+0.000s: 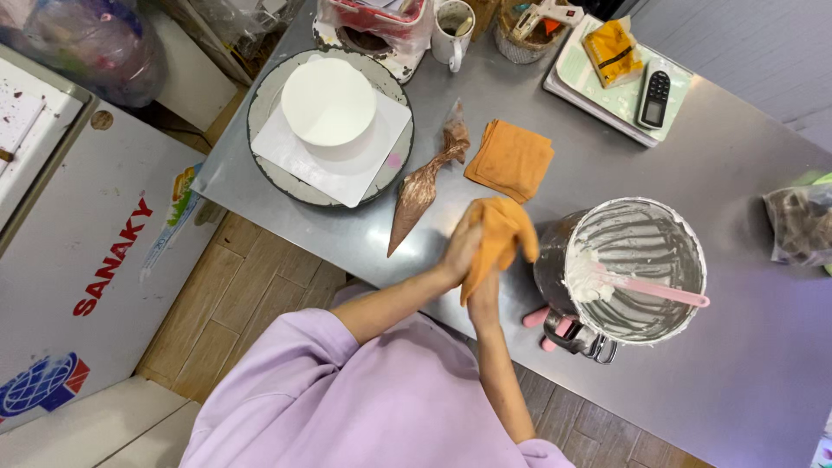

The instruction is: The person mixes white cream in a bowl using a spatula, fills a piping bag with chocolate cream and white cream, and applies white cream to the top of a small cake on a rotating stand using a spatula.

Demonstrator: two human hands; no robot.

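Landmark: metal mixing bowl (pixel 637 269), standing on the steel table (pixel 737 173).
Packages and labels: yellow-orange packet (pixel 612 52) on a pale green tray (pixel 607 95), up beyond the bowl; clear bag of dark contents (pixel 802 225) to the bowl's right; white chest freezer (pixel 95 251) with red lettering and a blue-red emblem, far left of the bowl.
Count: one bowl, one white cake (pixel 328 100), one brown piping bag (pixel 425 186), one white mug (pixel 452 35), two orange cloths.
Containers: bowl holds white cream smears and a pink spatula (pixel 659 290); cake sits on a white board on a round turntable (pixel 269 165), up-left of the bowl.
Cloths: folded orange cloth (pixel 510 159) lies up-left of the bowl; held orange cloth (pixel 496 243) is just left of it, above the table edge.
Left hand (pixel 461 251): fingers pressed against the held cloth.
Right hand (pixel 485 290): wrapped in the cloth, fingers hidden; grip cannot be told.
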